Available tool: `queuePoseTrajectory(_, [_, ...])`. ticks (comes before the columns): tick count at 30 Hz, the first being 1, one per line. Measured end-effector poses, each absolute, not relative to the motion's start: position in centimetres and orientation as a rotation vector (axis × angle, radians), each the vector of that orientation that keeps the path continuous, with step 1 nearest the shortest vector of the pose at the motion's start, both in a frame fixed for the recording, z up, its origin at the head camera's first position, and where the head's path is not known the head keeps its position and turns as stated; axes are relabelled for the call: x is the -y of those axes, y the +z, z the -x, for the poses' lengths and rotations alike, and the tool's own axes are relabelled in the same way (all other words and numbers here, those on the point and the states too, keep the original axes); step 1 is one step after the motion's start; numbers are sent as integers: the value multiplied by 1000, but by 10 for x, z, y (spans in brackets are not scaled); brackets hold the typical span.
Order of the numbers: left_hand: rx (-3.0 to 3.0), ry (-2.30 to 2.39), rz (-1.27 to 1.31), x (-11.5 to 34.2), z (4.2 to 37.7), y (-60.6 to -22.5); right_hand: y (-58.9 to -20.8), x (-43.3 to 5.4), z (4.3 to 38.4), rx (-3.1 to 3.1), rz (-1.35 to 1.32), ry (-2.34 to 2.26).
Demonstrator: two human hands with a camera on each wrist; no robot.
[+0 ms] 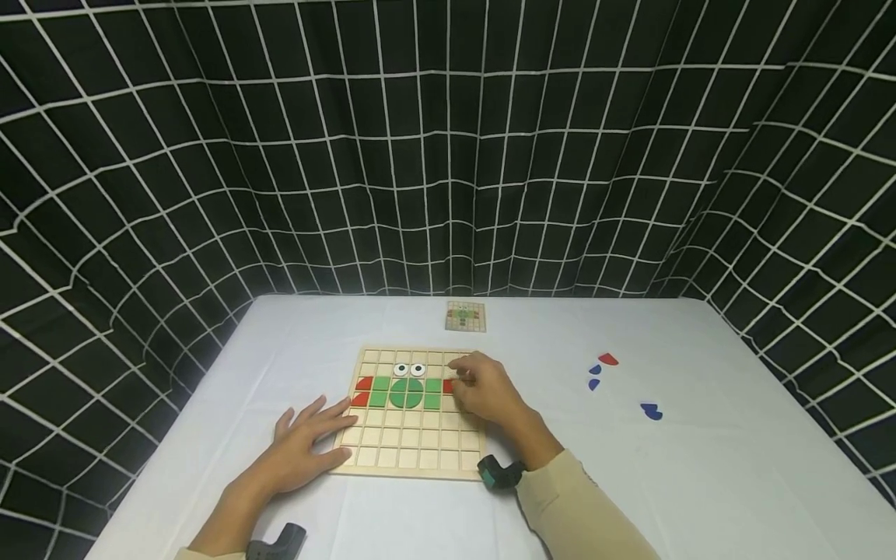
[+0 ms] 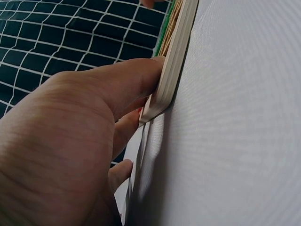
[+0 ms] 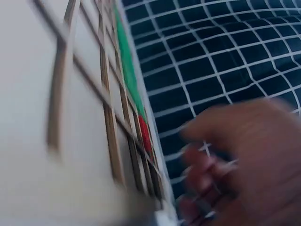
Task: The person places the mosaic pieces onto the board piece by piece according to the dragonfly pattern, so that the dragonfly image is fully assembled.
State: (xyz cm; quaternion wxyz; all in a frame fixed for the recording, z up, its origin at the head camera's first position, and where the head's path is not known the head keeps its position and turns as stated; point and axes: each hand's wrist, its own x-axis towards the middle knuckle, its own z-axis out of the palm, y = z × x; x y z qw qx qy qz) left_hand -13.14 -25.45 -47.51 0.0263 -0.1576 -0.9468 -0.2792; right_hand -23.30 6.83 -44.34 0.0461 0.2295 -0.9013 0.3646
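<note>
A wooden grid board lies on the table with flat coloured pieces in its cells. Green squares flank a green circle built from quarter pieces, and two white eye pieces sit above it. Red pieces fill cells at the left end of the rows. At the right end, a red piece lies partly covered by my right hand, whose thumb and index finger are bent but apart; nothing shows between them. My left hand rests with spread fingers on the board's left edge.
Behind the board lies a small pattern card. To the right are a loose red piece, two small blue pieces and overlapping blue pieces. A dark grid-patterned curtain surrounds the white table.
</note>
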Motion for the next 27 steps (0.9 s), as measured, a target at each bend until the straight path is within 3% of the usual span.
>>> queuePoseTrajectory(14, [2946,-881,466,253,133,-475,-369,-109,218,2466,-710,1096])
queuePoseTrajectory(27, [2946,-883,459,255,131,-472,-368,-194,228,2357,-580,1011])
